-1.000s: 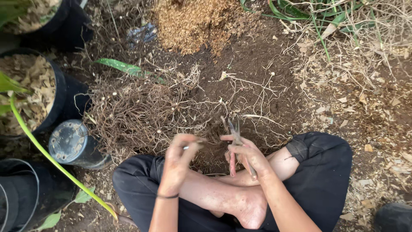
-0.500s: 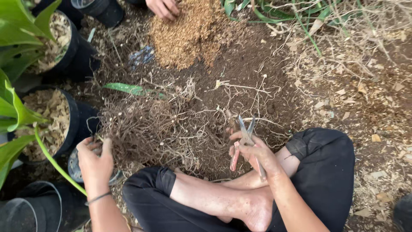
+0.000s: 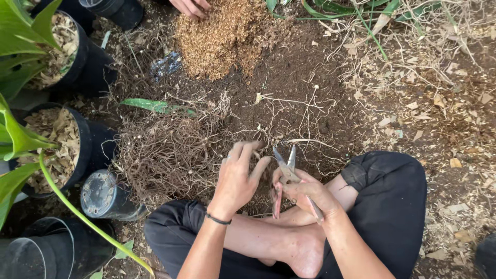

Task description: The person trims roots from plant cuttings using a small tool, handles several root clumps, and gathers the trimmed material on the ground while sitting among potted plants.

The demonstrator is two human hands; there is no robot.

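The ground is bare dark soil [image 3: 310,67], strewn at the right with dry leaves and straw [image 3: 444,103]. Just left of the hand gripping the scissors lies a tangle of dry roots [image 3: 165,155]. Well beyond the grip sits a heap of sawdust [image 3: 222,36]. Far left of it stand black pots [image 3: 88,62], one toppled pot [image 3: 106,196] lying nearest.
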